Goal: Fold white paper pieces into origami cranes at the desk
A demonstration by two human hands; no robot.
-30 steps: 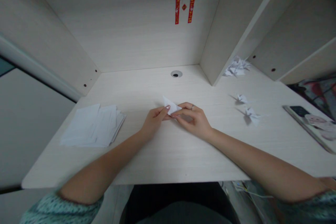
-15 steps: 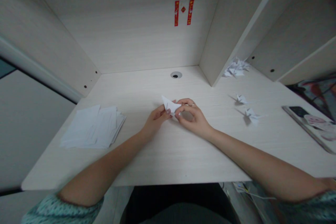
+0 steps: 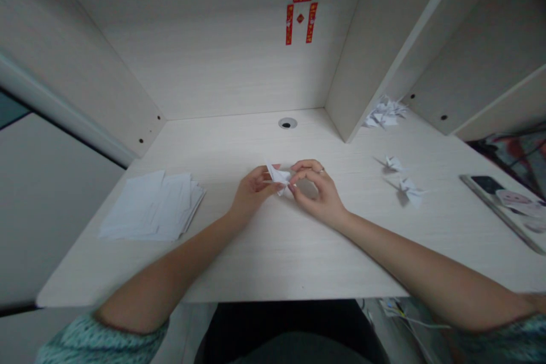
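Note:
Between my two hands, just above the middle of the desk, is a small folded white paper crane [image 3: 278,175]. My left hand [image 3: 256,186] pinches its left side, thumb in front and fingers behind. On the other side, my right hand [image 3: 316,186] pinches the right tip between thumb and index finger, its other fingers curled; a ring shows on one finger. Fingers cover part of the folds. Two finished-looking paper cranes, an upper one [image 3: 393,164] and a lower one [image 3: 411,191], lie on the desk to the right of my right hand.
A stack of white paper sheets [image 3: 149,205] lies at the left of the desk [image 3: 256,261]. More folded cranes [image 3: 385,112] are heaped behind the upright divider [image 3: 362,51]. A phone [image 3: 503,210] rests at the right edge. A round cable hole [image 3: 287,123] is at the back.
The folded paper has turned and shows a narrower face. My left thumb has slid right across it, and my right hand has shifted slightly right. The view has tilted a little.

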